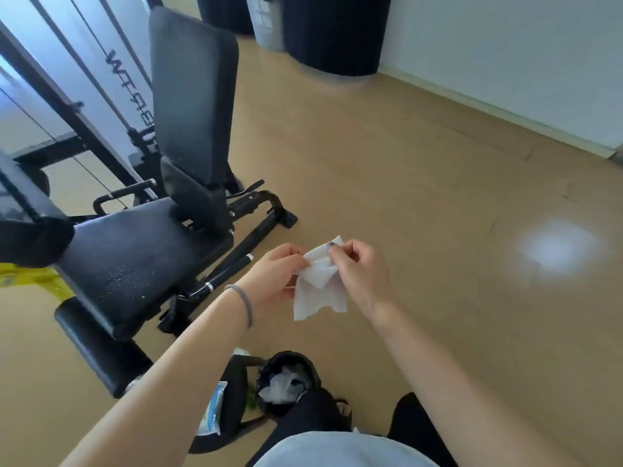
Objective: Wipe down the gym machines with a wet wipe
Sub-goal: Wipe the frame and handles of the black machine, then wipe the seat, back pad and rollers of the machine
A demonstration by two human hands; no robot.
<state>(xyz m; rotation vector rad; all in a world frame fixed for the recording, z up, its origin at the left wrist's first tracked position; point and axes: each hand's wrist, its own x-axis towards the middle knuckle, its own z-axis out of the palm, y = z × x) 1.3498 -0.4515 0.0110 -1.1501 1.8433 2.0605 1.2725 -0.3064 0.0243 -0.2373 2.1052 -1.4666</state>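
Together, left hand (273, 275) and right hand (360, 273) pinch the wet wipe (318, 287).

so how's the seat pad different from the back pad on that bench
The seat pad lies flat and low; the back pad stands nearly upright behind it. The seat pad is speckled with pale flecks, while the back pad looks plain. Both are black padded parts of one bench.

A bench (135, 264) stands left of the held wipe (318, 291), with a bin (286, 382) nearer, below it.
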